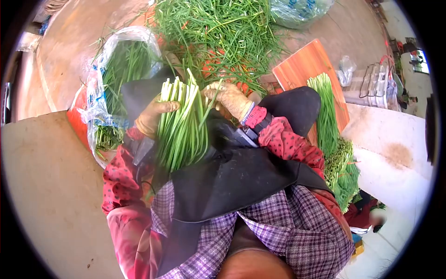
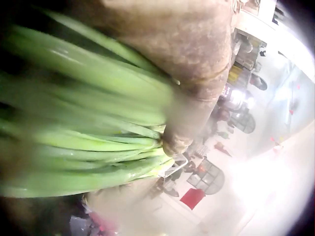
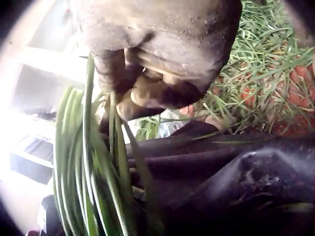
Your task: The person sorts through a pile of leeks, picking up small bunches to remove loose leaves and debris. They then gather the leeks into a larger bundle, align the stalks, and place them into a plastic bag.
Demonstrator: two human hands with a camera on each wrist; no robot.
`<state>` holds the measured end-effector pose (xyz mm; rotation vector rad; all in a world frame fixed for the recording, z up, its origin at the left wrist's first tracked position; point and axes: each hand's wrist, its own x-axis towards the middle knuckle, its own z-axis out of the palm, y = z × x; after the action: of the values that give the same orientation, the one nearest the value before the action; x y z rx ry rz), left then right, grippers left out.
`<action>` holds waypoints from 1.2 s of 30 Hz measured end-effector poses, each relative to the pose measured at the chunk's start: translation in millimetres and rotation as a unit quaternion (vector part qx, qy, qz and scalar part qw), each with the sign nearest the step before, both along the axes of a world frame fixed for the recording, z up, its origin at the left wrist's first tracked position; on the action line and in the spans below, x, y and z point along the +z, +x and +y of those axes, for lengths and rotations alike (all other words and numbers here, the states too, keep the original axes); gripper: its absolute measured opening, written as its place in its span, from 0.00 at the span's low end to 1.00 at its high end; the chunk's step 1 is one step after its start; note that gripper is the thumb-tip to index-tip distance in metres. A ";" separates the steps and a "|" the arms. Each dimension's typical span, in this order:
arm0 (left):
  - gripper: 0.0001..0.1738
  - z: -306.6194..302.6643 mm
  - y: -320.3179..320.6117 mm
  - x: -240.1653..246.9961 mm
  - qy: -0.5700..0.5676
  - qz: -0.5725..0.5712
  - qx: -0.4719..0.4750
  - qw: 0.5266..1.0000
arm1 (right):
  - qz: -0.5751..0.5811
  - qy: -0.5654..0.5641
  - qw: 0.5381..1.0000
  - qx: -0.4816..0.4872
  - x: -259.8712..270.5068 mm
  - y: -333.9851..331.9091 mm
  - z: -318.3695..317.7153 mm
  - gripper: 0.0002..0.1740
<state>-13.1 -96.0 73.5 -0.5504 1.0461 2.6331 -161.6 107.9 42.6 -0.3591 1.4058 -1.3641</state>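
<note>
In the head view my left hand (image 1: 151, 116), in a tan glove, grips a bunch of garlic chives (image 1: 183, 132) over the dark apron. Pale cut ends point away from me and green leaves hang toward my lap. The left wrist view shows the gloved thumb (image 2: 199, 98) laid across the stalks. Just right of the bunch is my gloved right hand (image 1: 231, 100). Its thumb and fingers pinch a few thin stalks (image 3: 115, 128) beside the bunch in the right wrist view.
Loose chives (image 1: 218, 32) lie heaped ahead over something orange. A clear plastic bag (image 1: 95, 88) with more chives stands at left. At right, a neat bunch (image 1: 326, 116) rests on a wooden board (image 1: 297, 67), with more bunches (image 1: 344, 179) nearer me. Another plastic bag (image 1: 299, 11) lies far ahead.
</note>
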 end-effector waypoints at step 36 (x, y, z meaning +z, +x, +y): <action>0.26 0.9 33.1 -5.7 -0.063 -0.028 -0.177 0.982 | 0.435 -0.219 0.872 -0.042 42.4 -168.4 -74.9 0.14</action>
<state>20.0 -95.1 67.8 -0.4172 1.1763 2.2438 -330.0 33.1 85.1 -1.3610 1.8111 -1.6810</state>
